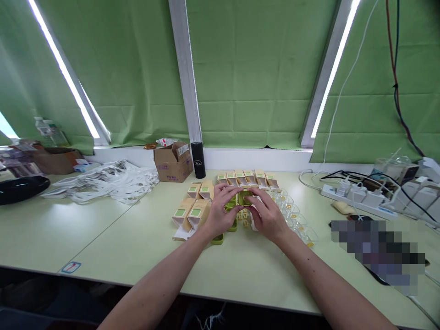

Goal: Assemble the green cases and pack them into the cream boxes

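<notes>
At the frame's centre, the left hand (pixel 222 211) and right hand (pixel 270 216) are clamping their fingers on a green container (pixel 245 198), work seemingly sitting partway, with cartons (pixel 196 213) left of centre lying flaps-open and clear pieces (pixel 299 220) right of centre remaining loose.

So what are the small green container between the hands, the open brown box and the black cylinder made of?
Green container: probably plastic, with smooth, moulded-looking walls. Brown box: cardboard, matt, with stiff folded flaps. Black cylinder: even, dark, fairly matt surface; coated metal or plastic, I can't tell.
</notes>
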Action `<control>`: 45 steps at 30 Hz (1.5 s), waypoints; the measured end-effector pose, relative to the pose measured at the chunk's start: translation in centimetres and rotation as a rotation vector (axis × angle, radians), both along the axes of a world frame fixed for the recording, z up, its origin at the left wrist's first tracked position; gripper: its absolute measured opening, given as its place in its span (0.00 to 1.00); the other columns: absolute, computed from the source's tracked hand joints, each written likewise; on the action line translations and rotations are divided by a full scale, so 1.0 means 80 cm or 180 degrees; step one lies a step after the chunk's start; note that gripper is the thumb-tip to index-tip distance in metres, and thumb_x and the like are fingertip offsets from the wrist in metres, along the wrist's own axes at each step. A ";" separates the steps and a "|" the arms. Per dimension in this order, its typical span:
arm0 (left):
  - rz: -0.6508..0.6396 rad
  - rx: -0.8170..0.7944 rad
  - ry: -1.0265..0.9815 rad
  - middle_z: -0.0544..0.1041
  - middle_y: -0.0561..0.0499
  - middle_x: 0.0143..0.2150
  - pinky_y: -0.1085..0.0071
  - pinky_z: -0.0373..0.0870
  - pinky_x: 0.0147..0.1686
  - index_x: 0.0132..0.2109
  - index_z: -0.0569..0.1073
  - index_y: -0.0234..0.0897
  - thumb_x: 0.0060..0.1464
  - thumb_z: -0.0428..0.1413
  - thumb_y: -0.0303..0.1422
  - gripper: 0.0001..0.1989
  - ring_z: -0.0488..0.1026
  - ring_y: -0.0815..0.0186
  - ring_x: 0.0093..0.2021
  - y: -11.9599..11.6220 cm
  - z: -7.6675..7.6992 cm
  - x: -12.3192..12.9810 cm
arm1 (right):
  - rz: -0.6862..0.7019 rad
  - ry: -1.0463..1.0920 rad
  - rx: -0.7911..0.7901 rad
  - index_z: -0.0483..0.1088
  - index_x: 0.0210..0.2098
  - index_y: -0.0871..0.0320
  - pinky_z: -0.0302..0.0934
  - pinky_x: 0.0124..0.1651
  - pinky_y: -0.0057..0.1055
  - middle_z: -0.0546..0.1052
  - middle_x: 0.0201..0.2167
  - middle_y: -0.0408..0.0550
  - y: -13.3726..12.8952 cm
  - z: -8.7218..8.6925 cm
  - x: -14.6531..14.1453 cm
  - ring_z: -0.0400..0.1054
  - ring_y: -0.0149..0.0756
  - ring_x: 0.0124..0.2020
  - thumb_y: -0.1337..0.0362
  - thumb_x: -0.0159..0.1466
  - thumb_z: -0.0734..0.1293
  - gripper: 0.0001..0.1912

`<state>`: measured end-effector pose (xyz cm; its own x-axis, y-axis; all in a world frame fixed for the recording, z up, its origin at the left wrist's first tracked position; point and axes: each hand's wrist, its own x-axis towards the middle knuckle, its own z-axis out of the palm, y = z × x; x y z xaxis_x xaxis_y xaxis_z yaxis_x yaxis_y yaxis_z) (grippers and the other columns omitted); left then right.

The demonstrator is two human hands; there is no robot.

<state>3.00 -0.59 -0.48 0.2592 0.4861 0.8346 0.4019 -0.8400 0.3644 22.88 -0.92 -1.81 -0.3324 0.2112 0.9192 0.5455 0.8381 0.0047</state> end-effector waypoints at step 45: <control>0.0093 -0.0266 -0.0320 0.82 0.42 0.49 0.51 0.73 0.57 0.59 0.79 0.40 0.64 0.63 0.42 0.20 0.70 0.51 0.57 0.004 -0.003 -0.001 | 0.0317 0.0212 -0.0313 0.54 0.74 0.52 0.71 0.65 0.60 0.70 0.67 0.62 -0.003 -0.004 -0.002 0.65 0.54 0.70 0.69 0.73 0.64 0.32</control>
<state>2.91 -0.30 -0.73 0.1610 0.5612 0.8119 0.3836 -0.7935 0.4724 22.75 -1.20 -2.15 -0.2952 0.2703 0.9164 0.4560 0.8827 -0.1135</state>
